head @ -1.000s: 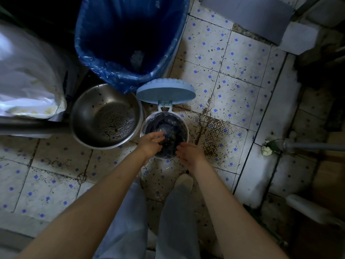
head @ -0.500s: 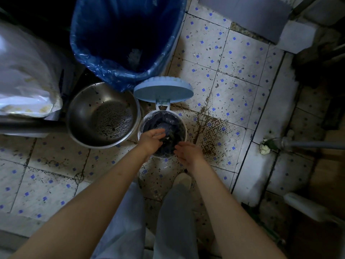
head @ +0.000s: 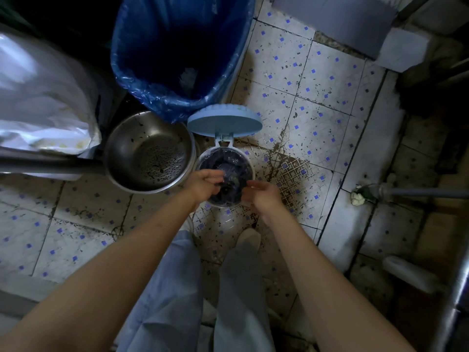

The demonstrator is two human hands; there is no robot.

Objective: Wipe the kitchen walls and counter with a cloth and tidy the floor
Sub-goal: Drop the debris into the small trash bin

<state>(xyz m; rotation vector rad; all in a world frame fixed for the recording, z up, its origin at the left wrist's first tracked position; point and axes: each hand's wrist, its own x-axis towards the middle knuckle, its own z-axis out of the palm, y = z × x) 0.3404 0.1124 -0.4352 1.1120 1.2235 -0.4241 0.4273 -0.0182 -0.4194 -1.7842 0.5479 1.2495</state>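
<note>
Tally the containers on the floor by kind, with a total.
Large bin with blue liner: 1
Small pedal bin, lid up: 1
Metal colander: 1
Total: 3

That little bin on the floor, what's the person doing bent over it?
A person is standing over a small pedal bin with its pale blue lid flipped up. The left hand reaches over the rim and seems to pinch the dark liner bag inside; the right hand hovers open at the other side. Beside it sit a steel colander and a big blue-lined bin on the dirty tiled floor.
</note>
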